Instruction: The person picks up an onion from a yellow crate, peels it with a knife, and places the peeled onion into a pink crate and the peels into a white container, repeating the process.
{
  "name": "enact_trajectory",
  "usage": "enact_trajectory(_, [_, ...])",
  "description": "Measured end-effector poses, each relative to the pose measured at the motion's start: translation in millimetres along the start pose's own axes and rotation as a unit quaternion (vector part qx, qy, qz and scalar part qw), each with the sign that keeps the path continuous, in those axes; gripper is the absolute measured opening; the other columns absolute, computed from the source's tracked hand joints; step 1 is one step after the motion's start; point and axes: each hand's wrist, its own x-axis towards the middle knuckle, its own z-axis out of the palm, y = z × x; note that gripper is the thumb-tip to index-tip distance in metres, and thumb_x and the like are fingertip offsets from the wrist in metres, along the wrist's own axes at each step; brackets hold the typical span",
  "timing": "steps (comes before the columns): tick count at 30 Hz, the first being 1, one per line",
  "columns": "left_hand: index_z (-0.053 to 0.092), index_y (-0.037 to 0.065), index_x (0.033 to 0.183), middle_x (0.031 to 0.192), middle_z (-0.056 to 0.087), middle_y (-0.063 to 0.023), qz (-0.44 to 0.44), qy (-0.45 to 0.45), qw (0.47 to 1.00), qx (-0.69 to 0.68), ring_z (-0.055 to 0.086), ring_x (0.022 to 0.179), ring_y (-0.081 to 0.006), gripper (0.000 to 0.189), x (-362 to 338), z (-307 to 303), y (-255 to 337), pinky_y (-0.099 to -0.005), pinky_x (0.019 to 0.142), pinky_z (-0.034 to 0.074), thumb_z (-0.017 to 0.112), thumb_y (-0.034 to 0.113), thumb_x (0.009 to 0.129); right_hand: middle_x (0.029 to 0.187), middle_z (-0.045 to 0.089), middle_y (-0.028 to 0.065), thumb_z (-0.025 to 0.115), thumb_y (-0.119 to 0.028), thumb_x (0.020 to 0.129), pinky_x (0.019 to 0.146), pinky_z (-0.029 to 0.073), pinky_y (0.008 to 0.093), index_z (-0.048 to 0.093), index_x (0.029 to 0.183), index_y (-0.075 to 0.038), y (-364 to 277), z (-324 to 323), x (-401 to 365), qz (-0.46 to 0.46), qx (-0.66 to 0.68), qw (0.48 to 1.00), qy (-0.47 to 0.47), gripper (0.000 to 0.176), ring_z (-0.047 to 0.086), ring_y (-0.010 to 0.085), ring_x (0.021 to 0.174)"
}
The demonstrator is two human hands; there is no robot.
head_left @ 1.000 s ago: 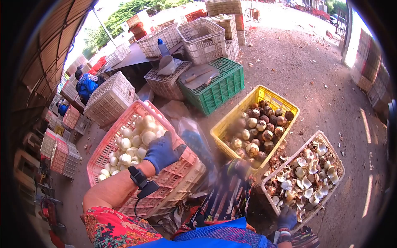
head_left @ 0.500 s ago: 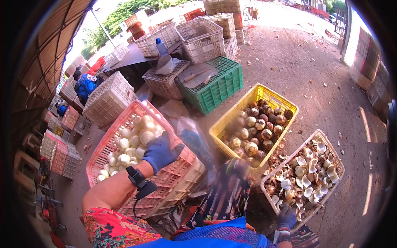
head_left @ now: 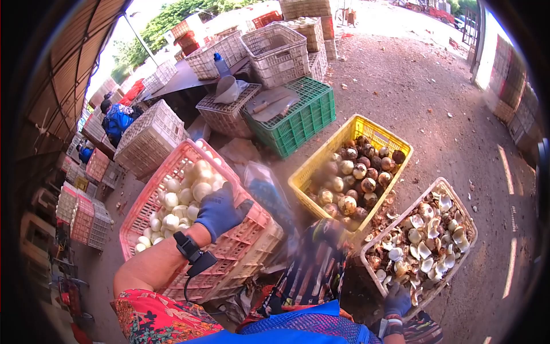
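Observation:
My left hand (head_left: pixel 219 213), in a blue glove, is closed on the near right rim of a pink crate (head_left: pixel 260 243). Round white peeled balls (head_left: pixel 182 209), looking like peeled coconuts, fill that crate right beside my fingers. Low on the right, my gloved right hand (head_left: pixel 397 299) is closed over the near rim of a pale crate (head_left: pixel 471 243). Broken white and brown shell pieces (head_left: pixel 424 250) lie inside it, close to my fingertips. Between the two stands a yellow crate (head_left: pixel 312 155) holding brown-and-white balls (head_left: pixel 366 175).
A green crate (head_left: pixel 306 117) carries a flat sheet with a knife-like tool (head_left: pixel 266 106). Beside it a bowl (head_left: pixel 227 90) sits on another crate. Stacked crates (head_left: pixel 149 140) stand at left, near a person in blue (head_left: pixel 118 119). Shell scraps (head_left: pixel 381 215) litter the ground.
Both hands keep their places on the crates. Only the view has shifted very slightly.

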Motion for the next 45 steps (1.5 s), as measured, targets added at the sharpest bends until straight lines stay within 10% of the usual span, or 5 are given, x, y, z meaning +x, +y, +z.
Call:
enact_trajectory(27, [0.053, 0.003, 0.113, 0.094, 0.067, -0.0236, -0.008, -0.017, 1.0, -0.006, 0.067, 0.087, -0.0428, 0.06, 2, 5, -5, -0.0504, 0.079, 0.052, 0.064, 0.055, 0.085, 0.085, 0.067, 0.0173, 0.051, -0.036, 0.095, 0.071, 0.05, 0.0489, 0.069, 0.082, -0.007, 12, 11, 1, -0.018, -0.003, 0.999, 0.029, 0.036, 0.064, 0.0379, 0.081])
enact_trajectory(30, [0.054, 0.005, 0.11, 0.088, 0.06, -0.0126, 0.016, -0.006, 0.998, 0.063, 0.061, 0.075, -0.0287, 0.051, 0, 10, -8, -0.0423, 0.065, 0.048, 0.056, 0.052, 0.093, 0.085, 0.067, 0.0171, 0.052, -0.036, 0.095, 0.071, 0.05, 0.0491, 0.068, 0.081, -0.008, 11, 10, 0, -0.02, 0.004, 0.999, 0.035, 0.035, 0.064, 0.0379, 0.081])
enact_trajectory(34, [0.053, 0.002, 0.114, 0.097, 0.067, -0.0247, 0.066, 0.021, 0.996, 0.063, 0.067, 0.09, -0.0433, 0.061, 14, 55, -45, -0.0504, 0.081, 0.052, 0.063, 0.056, 0.086, 0.084, 0.067, 0.0171, 0.053, -0.036, 0.094, 0.071, 0.049, 0.0498, 0.068, 0.08, -0.008, 11, 9, 0, -0.018, 0.009, 0.999, 0.03, 0.034, 0.064, 0.0381, 0.081])
enact_trajectory(45, [0.054, 0.002, 0.113, 0.095, 0.067, -0.0242, 0.106, 0.067, 0.991, 0.051, 0.067, 0.087, -0.0425, 0.061, 26, 99, -81, -0.0497, 0.078, 0.052, 0.063, 0.056, 0.086, 0.082, 0.067, 0.017, 0.052, -0.036, 0.094, 0.072, 0.049, 0.0502, 0.067, 0.08, -0.009, 11, 10, -2, -0.024, 0.006, 0.998, 0.057, 0.034, 0.064, 0.0383, 0.081])
